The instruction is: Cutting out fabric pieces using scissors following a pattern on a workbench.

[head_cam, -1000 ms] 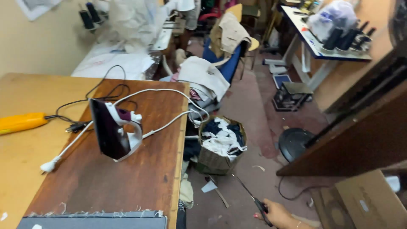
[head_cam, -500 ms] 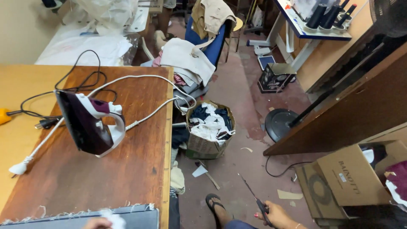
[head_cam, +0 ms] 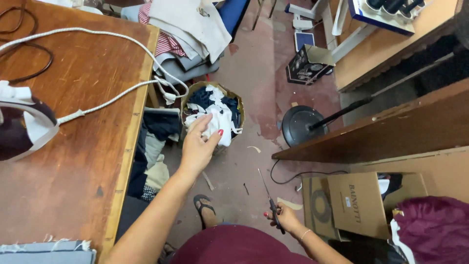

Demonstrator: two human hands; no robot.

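The left hand (head_cam: 199, 144) was held open, fingers spread, just above the scrap basket (head_cam: 213, 115) of white and dark cloth pieces. To the right of the basket, scissors (head_cam: 270, 201) were gripped in the closed right hand (head_cam: 285, 218).

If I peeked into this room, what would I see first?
The left hand stretches out over a basket stuffed with cloth scraps on the floor beside the wooden table. Lower down, the right hand holds thin scissors pointing away from the body. An iron with a white cord stands at the table's left edge.
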